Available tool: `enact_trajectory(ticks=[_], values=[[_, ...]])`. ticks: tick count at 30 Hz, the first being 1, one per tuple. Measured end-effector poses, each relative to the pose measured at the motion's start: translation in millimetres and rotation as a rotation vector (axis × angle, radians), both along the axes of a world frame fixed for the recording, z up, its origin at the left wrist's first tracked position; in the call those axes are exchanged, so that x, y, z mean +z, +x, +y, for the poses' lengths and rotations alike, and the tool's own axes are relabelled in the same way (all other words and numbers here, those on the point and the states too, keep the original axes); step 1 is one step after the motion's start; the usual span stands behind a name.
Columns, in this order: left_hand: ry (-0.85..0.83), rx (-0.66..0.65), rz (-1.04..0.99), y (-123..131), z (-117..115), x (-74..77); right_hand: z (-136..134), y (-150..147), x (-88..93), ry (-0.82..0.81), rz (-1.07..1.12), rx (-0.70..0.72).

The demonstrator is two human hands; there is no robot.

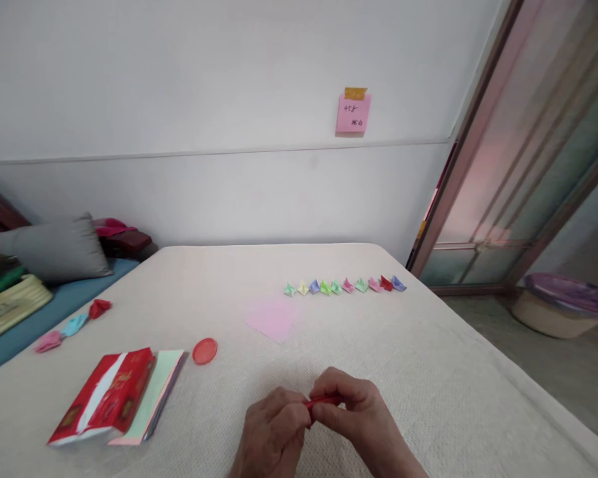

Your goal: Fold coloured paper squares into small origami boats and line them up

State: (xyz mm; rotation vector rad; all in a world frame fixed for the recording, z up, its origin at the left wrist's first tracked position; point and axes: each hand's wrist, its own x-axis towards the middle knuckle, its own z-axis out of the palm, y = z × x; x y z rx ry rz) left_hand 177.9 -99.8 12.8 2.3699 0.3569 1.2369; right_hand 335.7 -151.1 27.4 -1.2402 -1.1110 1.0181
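Observation:
Between my two hands, low in the head view, is a small piece of folded red paper. My left hand pinches its left end, and my right hand grips it from the right with thumb and fingers. The fingers hide much of the paper. Beyond my hands a pink paper sheet lies flat on the table. To the left is a round red lid.
A row of several small folded papers stands at the back right. At the left lie a red packet, stacked coloured sheets and three folded pieces. A pink note hangs on the wall; a lidded tub is at right.

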Motion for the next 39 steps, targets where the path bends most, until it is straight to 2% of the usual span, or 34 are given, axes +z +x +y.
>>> enact_trajectory(ticks=[2, 4, 7, 10, 12, 17, 23, 31, 35, 39], values=[[-0.012, 0.027, 0.003, -0.1, -2.0, -1.5, -1.0, 0.3, -1.4, -0.004, -0.022, 0.004], [-0.079, 0.112, 0.008, -0.4, -5.2, -5.8, -2.4, -0.1, -2.3, -0.006, -0.016, 0.016], [-0.288, 0.262, -0.023, -0.1, -11.0, -14.0, -4.3, -1.2, -0.6, -0.008, -0.029, 0.018], [-0.469, 0.303, -0.06, 1.2, -15.1, -17.1, -4.6, -2.0, 3.4, -0.021, -0.061, 0.009], [-0.536, 0.281, -0.059, 2.2, -16.0, -14.9, -3.9, -2.6, 4.7, -0.025, -0.058, 0.018], [-0.655, 0.126, -0.069, 4.7, -12.9, -6.4, -2.4, -5.4, 0.0, -0.016, 0.006, 0.018], [-0.846, 0.049, -0.116, 2.1, -4.5, -0.4, -1.4, -2.8, -4.0, 0.055, -0.1, -0.092], [-0.781, 0.11, -0.088, -4.5, -0.7, 5.4, -0.6, -0.6, -7.5, 0.065, -0.139, -0.096], [-0.8, 0.122, -0.099, -3.0, -0.5, 2.9, 0.2, -2.8, -8.0, 0.075, -0.164, -0.118], [-0.861, 0.08, -0.144, -3.2, -0.4, 4.5, 0.2, -5.8, -5.8, 0.096, -0.186, -0.139]])
